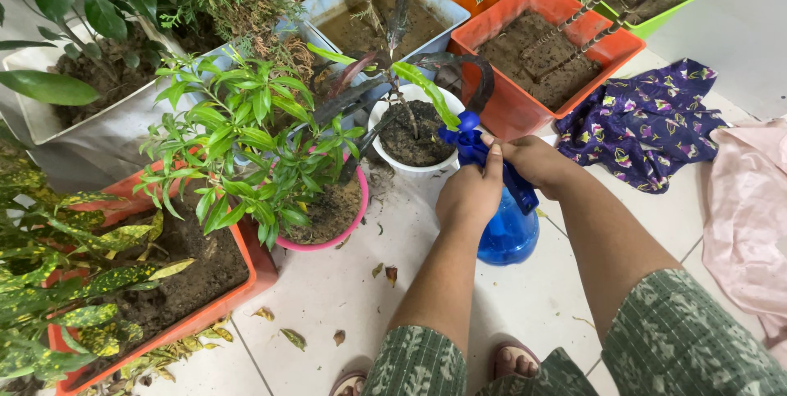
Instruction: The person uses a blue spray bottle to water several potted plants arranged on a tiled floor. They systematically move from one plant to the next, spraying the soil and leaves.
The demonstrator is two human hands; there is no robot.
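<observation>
I have both hands on a blue spray bottle (pixel 507 232) that stands over the white tiled floor (pixel 344 289), near the middle of the tiles in front of my feet. My left hand (pixel 469 195) is closed around the neck of the bottle, thumb up against the blue spray head (pixel 469 140). My right hand (pixel 533 160) is wrapped around the head from the other side, fingers curled on it. The nozzle points toward a small white pot (pixel 414 138) of dark soil with a thin plant, which is just beside the spray head.

Touching that pot on its left is a pink pot (pixel 328 220) holding a leafy green bush. Farther left an orange planter (pixel 184 277) full of soil carries yellow-spotted leaves. Behind the white pot are a grey planter (pixel 385 15) and another orange planter (pixel 545 47), the latter close to my right hand. A purple flowered cloth (pixel 648 121) lies crumpled on the floor to the right, and a pale pink cloth (pixel 750 216) lies at the right edge. Dry leaves (pixel 293 337) are scattered on the tiles near my feet.
</observation>
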